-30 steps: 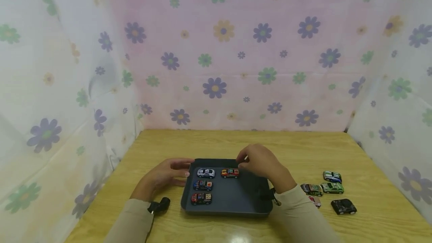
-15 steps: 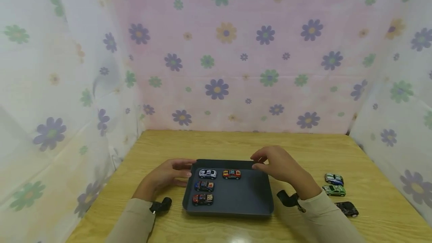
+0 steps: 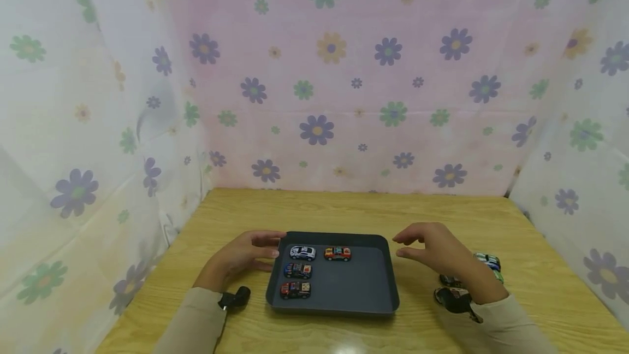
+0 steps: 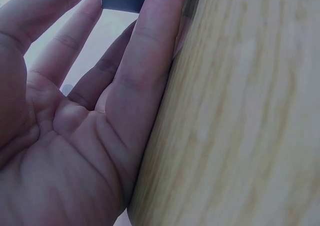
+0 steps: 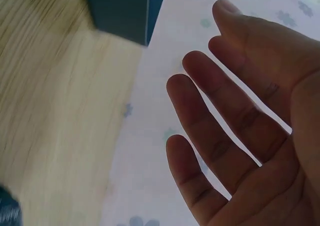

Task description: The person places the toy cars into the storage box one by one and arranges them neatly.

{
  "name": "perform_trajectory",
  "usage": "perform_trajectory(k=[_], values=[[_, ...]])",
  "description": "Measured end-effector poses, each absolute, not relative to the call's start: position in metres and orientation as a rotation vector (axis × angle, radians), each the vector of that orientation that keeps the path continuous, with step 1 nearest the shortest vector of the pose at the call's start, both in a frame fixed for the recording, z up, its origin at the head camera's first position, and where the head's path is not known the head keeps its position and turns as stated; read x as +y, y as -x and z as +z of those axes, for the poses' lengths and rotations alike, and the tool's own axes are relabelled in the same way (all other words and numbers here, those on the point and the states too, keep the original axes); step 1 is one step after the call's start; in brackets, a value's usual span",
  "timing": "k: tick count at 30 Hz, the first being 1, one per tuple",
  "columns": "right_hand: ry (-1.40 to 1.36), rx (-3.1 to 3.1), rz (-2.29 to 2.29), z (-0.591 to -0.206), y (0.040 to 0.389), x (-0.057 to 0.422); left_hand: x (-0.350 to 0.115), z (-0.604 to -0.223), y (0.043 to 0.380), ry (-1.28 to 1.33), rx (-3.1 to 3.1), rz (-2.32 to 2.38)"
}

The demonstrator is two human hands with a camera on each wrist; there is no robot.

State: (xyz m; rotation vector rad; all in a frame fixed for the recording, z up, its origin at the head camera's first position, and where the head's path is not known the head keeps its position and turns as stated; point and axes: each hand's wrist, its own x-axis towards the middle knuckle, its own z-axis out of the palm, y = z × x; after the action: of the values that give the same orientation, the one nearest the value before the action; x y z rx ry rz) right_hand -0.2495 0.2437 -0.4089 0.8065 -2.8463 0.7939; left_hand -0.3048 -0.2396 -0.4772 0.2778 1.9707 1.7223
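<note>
A dark grey tray (image 3: 351, 283) lies on the wooden table. In its left column stand a white toy car (image 3: 302, 253), a blue one (image 3: 297, 271) and a red-and-black one (image 3: 296, 290). A red-and-yellow toy car (image 3: 337, 254) stands to the right of the white one. My left hand (image 3: 241, 255) is at the tray's left edge with extended fingers; whether they touch it is unclear. Off the tray's right side, my right hand (image 3: 437, 247) hovers with spread fingers and nothing in them, as the right wrist view shows (image 5: 240, 121).
More toy cars, among them a white-green-blue one (image 3: 488, 259) and a dark one (image 3: 449, 281), sit on the table at right, partly hidden by my right forearm. Flower-patterned cloth (image 3: 344, 70) walls the table at the back and both sides.
My right hand has left the area by the red-and-yellow toy car and moved right, past the tray's edge, its fingers spreading. The left hand stays by the tray.
</note>
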Motion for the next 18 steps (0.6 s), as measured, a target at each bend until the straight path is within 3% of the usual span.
perform_trajectory(k=[18], values=[[-0.716, -2.928, 0.764, -0.416, 0.235, 0.314, -0.239, -0.478, 0.306, -0.249, 1.939, 1.749]])
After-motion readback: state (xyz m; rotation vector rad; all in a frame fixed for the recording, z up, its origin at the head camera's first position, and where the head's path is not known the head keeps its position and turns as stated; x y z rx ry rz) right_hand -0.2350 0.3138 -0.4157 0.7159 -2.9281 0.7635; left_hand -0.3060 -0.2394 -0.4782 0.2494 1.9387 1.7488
